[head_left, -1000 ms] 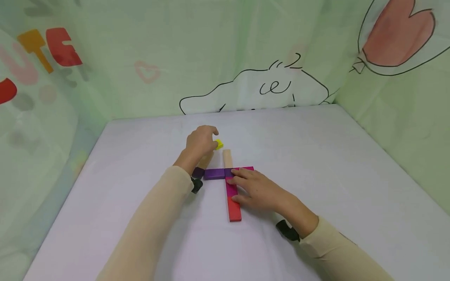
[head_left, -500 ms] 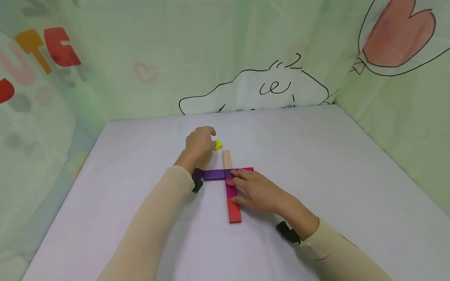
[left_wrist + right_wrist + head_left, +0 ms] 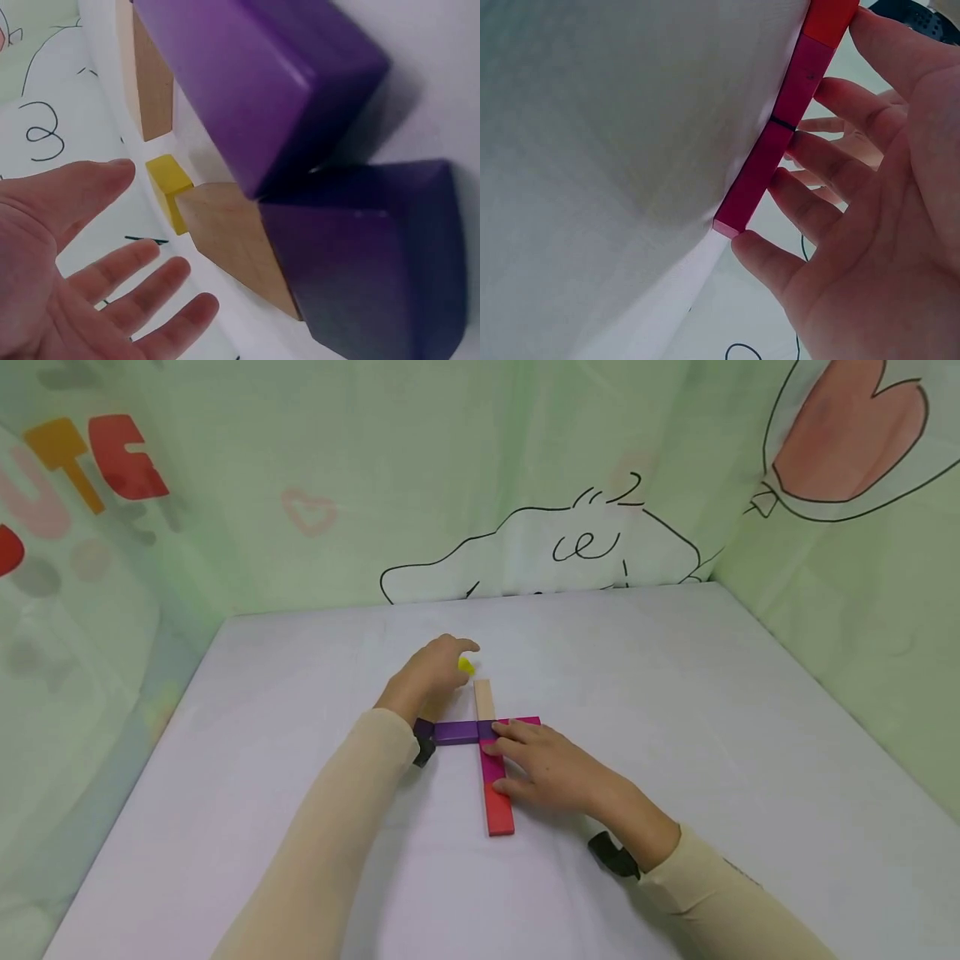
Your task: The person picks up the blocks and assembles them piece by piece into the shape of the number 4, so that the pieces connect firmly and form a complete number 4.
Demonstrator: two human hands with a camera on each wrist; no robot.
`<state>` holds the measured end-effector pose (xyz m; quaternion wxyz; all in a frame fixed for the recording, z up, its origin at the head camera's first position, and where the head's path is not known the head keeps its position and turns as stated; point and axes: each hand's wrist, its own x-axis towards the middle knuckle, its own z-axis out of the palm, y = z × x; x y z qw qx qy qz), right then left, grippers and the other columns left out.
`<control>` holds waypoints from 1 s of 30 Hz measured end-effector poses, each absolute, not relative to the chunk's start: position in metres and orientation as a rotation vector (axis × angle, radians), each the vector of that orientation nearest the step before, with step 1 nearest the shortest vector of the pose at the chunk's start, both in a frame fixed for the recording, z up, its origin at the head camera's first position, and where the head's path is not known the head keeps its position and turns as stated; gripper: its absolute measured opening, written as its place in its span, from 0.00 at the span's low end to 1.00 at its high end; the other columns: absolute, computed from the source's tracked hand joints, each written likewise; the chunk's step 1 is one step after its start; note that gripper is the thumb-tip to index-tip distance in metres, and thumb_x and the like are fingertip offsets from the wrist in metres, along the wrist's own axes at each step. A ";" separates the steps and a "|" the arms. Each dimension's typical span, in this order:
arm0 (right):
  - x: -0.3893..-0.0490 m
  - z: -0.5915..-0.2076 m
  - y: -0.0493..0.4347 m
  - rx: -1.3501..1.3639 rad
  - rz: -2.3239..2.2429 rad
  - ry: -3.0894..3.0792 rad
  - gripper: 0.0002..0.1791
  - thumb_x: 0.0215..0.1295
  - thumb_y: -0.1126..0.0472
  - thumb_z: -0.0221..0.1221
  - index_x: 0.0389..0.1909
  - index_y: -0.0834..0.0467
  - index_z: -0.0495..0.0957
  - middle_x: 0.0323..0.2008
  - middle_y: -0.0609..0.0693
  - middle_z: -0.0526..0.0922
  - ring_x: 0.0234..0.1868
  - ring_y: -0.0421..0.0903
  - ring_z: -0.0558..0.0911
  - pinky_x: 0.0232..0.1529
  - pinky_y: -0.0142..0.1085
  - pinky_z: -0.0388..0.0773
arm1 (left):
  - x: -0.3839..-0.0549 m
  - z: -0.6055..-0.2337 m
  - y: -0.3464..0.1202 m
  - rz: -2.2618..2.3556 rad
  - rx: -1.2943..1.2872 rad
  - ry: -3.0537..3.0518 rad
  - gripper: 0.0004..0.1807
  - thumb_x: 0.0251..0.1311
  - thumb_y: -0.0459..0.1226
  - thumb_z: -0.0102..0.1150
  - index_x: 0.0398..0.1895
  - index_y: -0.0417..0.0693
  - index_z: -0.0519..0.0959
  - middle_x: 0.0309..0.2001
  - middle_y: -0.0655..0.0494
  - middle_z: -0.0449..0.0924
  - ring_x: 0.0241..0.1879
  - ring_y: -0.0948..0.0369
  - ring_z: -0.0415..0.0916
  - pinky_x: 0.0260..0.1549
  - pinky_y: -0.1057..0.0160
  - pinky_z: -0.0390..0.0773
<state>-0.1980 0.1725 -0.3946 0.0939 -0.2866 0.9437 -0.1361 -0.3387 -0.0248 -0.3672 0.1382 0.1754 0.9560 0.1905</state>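
Observation:
My left hand [image 3: 429, 675] hovers at the yellow block [image 3: 169, 177], its fingers spread apart; the head view partly hides any contact. In the left wrist view a wooden block [image 3: 236, 244] runs between that yellow block and a dark purple block [image 3: 367, 255]. A purple block [image 3: 456, 732] joins these to a cross of blocks. My right hand [image 3: 558, 772] rests its fingertips on the magenta block [image 3: 492, 767] and by the pink block [image 3: 527, 721], fingers fairly straight. A red block [image 3: 499, 814] forms the near end, and another wooden block [image 3: 483, 698] the far end.
The blocks lie on a white-covered table [image 3: 675, 693]. A pale green printed curtain [image 3: 315, 468] rises behind it and along both sides. Each wrist carries a black strap-on device, such as the right wrist camera [image 3: 613, 855].
My left hand has shifted slightly right and closer around the yellow block, covering more of it and of the wooden block beneath. My right hand stays in place on the blocks.

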 end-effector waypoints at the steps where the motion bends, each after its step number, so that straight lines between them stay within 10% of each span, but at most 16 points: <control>1: -0.198 -0.395 0.172 -0.854 -0.406 2.799 0.29 0.71 0.47 0.63 0.69 0.52 0.76 0.76 0.55 0.67 0.78 0.57 0.64 0.77 0.56 0.61 | -0.339 -0.367 -0.026 0.549 0.504 2.765 0.31 0.72 0.33 0.54 0.77 0.56 0.68 0.76 0.46 0.65 0.75 0.49 0.63 0.74 0.47 0.64; 30: -0.201 -0.400 0.176 -0.905 -0.444 2.808 0.29 0.71 0.47 0.64 0.69 0.54 0.76 0.76 0.57 0.68 0.77 0.58 0.66 0.75 0.57 0.63 | -0.336 -0.375 -0.020 0.481 0.437 2.791 0.26 0.71 0.29 0.45 0.67 0.56 0.78 0.73 0.52 0.72 0.74 0.52 0.66 0.75 0.47 0.63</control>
